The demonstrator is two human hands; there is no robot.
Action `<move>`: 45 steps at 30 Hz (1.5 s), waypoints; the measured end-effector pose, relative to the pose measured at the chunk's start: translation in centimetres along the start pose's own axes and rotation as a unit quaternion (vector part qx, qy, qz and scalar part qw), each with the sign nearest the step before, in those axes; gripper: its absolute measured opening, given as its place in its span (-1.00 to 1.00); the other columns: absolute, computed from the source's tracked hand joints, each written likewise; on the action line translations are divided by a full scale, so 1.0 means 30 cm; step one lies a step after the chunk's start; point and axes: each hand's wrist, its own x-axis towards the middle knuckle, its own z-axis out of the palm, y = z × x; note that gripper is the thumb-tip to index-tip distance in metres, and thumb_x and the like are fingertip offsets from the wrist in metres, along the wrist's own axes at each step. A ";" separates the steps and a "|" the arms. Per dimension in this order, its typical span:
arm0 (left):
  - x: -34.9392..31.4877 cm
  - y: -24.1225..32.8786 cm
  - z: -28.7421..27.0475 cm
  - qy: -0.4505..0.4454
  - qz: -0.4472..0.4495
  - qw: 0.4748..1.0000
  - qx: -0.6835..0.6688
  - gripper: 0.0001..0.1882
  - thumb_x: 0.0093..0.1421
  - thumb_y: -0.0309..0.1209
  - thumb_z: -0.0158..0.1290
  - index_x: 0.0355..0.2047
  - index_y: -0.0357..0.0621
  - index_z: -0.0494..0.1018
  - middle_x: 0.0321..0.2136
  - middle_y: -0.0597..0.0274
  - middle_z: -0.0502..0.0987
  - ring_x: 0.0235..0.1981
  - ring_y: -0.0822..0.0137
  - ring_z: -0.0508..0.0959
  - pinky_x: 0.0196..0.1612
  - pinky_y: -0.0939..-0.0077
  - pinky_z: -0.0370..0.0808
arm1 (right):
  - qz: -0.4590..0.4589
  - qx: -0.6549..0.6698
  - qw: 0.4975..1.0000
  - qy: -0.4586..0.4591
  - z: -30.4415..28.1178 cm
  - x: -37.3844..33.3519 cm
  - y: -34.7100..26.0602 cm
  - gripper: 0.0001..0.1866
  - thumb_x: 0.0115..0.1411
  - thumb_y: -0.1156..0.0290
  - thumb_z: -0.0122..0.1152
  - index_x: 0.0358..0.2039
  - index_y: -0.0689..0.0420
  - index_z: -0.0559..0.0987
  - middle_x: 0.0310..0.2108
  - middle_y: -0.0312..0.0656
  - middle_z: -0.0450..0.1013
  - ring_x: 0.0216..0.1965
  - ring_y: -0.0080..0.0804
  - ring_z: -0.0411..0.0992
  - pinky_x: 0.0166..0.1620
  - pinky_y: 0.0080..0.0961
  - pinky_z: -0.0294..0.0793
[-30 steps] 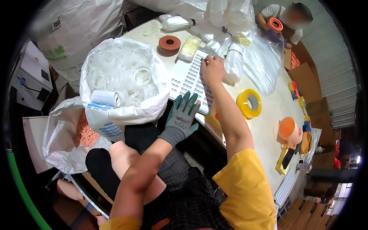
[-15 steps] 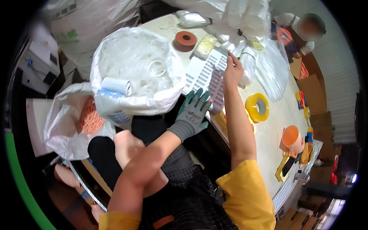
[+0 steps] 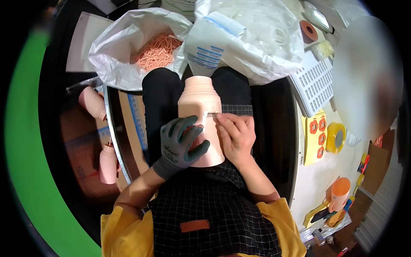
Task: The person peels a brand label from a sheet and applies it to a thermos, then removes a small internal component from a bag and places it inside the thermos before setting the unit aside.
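Observation:
A pale pink bottle [image 3: 204, 103] with a ridged, narrower top lies across my lap, its top pointing away from me. My left hand [image 3: 180, 143], in a grey and green glove, rests against the bottle's left side with curved fingers spread apart, not wrapped around it. On the bottle's upper front sits a small label strip [image 3: 210, 114] with dark print. My bare right hand [image 3: 237, 135] pinches that strip's right end between thumb and fingertips, close against the bottle. Whether the strip is fully stuck down cannot be seen.
White sacks hold pink strands [image 3: 158, 53] and clear plastic rings [image 3: 265, 30]. At the right, the table [image 3: 310, 184] carries label sheets [image 3: 314, 81], yellow tape [image 3: 336, 137] and an orange mug [image 3: 341, 190]. More pink bottles [image 3: 108, 165] lie at the left. A pale blur covers the upper right.
My right hand has come from the label sheet on the table to the bottle, now with a label strip. My left hand has moved from the table edge onto the bottle. The view has turned left.

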 end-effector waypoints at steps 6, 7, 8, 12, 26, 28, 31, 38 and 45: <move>-0.110 0.059 0.088 0.064 -0.048 0.997 0.000 -0.41 0.05 -0.34 0.37 0.08 -0.22 0.46 0.09 0.00 0.43 0.02 0.00 0.45 0.06 0.01 0.38 | -0.145 -0.107 0.984 -0.015 -0.005 0.026 -0.018 -0.56 -0.01 0.39 0.54 -0.05 -0.17 0.80 -0.19 -0.41 0.62 -0.35 -0.39 0.40 -0.35 -0.59 0.46; -0.104 0.060 0.092 0.076 -0.049 0.996 -0.021 -0.39 0.04 -0.36 0.38 0.09 -0.22 0.44 0.07 0.00 0.43 0.02 0.00 0.46 0.05 0.01 0.39 | -0.156 -0.116 0.981 -0.018 -0.009 0.030 -0.020 -0.57 -0.01 0.39 0.54 -0.05 -0.18 0.80 -0.20 -0.41 0.62 -0.35 -0.39 0.40 -0.36 -0.59 0.45; -0.096 0.060 0.092 0.089 -0.050 0.994 -0.043 -0.37 0.03 -0.38 0.38 0.10 -0.22 0.42 0.06 0.00 0.43 0.01 0.00 0.46 0.04 0.01 0.39 | -0.166 -0.125 0.978 -0.022 -0.012 0.035 -0.021 -0.57 0.00 0.38 0.54 -0.05 -0.18 0.80 -0.20 -0.41 0.62 -0.35 -0.39 0.40 -0.36 -0.59 0.45; -0.091 0.051 0.102 0.109 -0.043 0.991 -0.067 -0.27 -0.01 -0.42 0.40 0.15 -0.23 0.33 0.03 0.00 0.41 0.00 -0.02 0.47 0.02 0.01 0.44 | -0.189 -0.149 0.970 -0.041 -0.011 0.044 -0.015 -0.59 0.02 0.37 0.54 -0.06 -0.19 0.80 -0.23 -0.39 0.61 -0.36 -0.40 0.40 -0.37 -0.59 0.44; -0.047 0.038 0.085 0.051 -0.064 0.994 -0.072 -0.44 0.02 -0.34 0.37 0.01 -0.30 0.50 0.11 -0.06 0.52 -0.01 0.03 0.51 0.04 0.08 0.47 | -0.158 -0.163 0.972 -0.056 -0.014 0.040 -0.033 -0.57 0.03 0.42 0.51 -0.02 -0.09 0.78 -0.18 -0.37 0.62 -0.35 -0.38 0.43 -0.33 -0.56 0.47; -0.032 0.052 0.084 0.052 -0.082 0.993 -0.062 -0.55 0.02 -0.34 0.33 -0.09 -0.32 0.57 0.05 -0.06 0.58 -0.04 0.03 0.52 0.07 0.06 0.44 | -0.161 -0.192 0.967 -0.047 -0.027 0.034 -0.008 -0.61 0.05 0.47 0.48 -0.04 0.05 0.77 -0.14 -0.29 0.67 -0.33 -0.33 0.47 -0.26 -0.50 0.52; -0.060 0.036 0.079 0.032 -0.105 0.992 -0.059 -0.52 0.03 -0.34 0.31 -0.04 -0.33 0.57 0.07 -0.05 0.56 -0.04 0.03 0.52 0.08 0.04 0.43 | -0.022 -0.276 0.959 -0.054 -0.115 0.020 0.087 -0.58 0.08 0.52 0.44 0.01 0.12 0.71 -0.09 -0.20 0.69 -0.34 -0.22 0.51 -0.23 -0.41 0.53; -0.064 0.009 0.028 0.020 -0.080 0.995 -0.055 -0.57 0.12 -0.32 0.31 -0.01 -0.18 0.54 0.14 0.05 0.54 0.02 0.08 0.54 0.08 0.13 0.42 | 0.037 0.026 0.999 -0.028 0.045 -0.027 0.018 -0.55 0.07 0.61 0.39 0.03 0.15 0.68 -0.13 -0.16 0.67 -0.24 -0.19 0.46 -0.14 -0.34 0.52; 0.286 -0.229 -0.015 0.071 -0.134 0.982 -0.115 -0.54 0.31 -0.31 0.25 0.16 -0.25 0.51 -0.14 -0.05 0.64 -0.22 0.09 0.64 -0.09 0.29 0.57 | 0.068 0.193 0.979 -0.012 0.058 -0.126 -0.109 -0.45 -0.04 0.61 0.50 0.03 0.20 0.60 -0.04 -0.05 0.58 -0.08 0.00 0.55 -0.04 -0.19 0.56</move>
